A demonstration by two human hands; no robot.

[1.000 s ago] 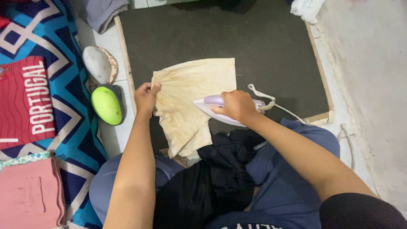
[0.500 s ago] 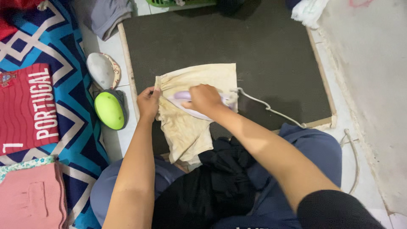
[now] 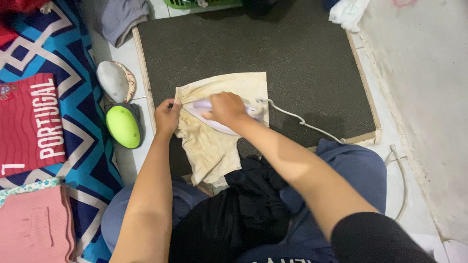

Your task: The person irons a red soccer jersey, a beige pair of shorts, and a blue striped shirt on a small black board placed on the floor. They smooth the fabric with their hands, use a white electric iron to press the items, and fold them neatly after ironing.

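Observation:
A cream-coloured cloth point(image 3: 214, 146) lies on a dark grey ironing board point(image 3: 292, 58) set on the floor, its lower end hanging over the near edge. My right hand point(image 3: 225, 108) grips the handle of a white and lilac iron point(image 3: 204, 117) that rests on the cloth's upper left part. The iron's white cord point(image 3: 297, 119) trails right across the board. My left hand point(image 3: 167, 117) pinches the cloth's left edge, just beside the iron's tip.
A lime-green oval object point(image 3: 123, 125) and a pale shell-shaped one point(image 3: 113, 80) lie left of the board. Folded red point(image 3: 29, 122) and pink point(image 3: 34, 226) garments sit on a blue patterned mat. Black cloth point(image 3: 234, 214) is piled on my lap. A wall point(image 3: 429, 97) runs on the right.
The iron has slid left across the cloth, from its right side toward my left hand. My left hand keeps its hold on the cloth's left edge.

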